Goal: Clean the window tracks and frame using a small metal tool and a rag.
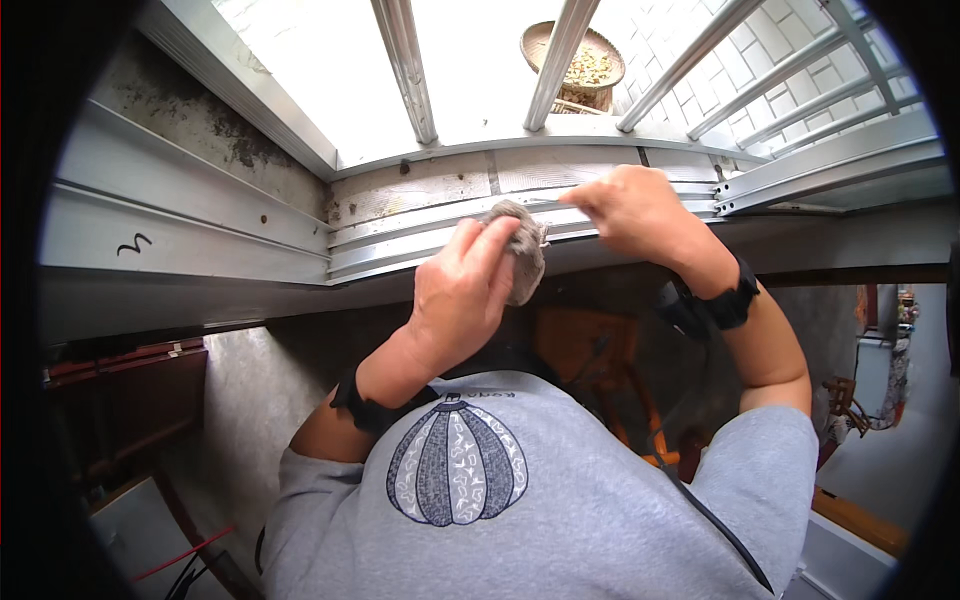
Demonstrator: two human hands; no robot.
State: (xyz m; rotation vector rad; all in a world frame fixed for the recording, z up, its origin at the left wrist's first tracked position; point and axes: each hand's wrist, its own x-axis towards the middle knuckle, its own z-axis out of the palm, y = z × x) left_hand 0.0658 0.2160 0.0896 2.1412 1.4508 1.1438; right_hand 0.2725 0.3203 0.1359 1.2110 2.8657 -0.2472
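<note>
A crumpled grey rag [527,255] is pinched between the thumb and fingers of my left hand [469,281], over the aluminium sliding-window track [405,238]. My right hand [634,214] is curled just above the same track, to the right of the rag, with its fingertips pointing left. A thin line shows beside those fingertips; whether it is a slim object in the hand cannot be told. Beyond the rails runs a tiled sill [420,187] with dark specks of dirt. Both wrists wear black straps.
Metal window bars [551,82] rise beyond the sill. Outside stands a round woven basket [534,49] with yellowish pieces in it. Window frame parts [187,232] flank the track at left and right [840,176]. A wooden chair [585,337] is below the window ledge.
</note>
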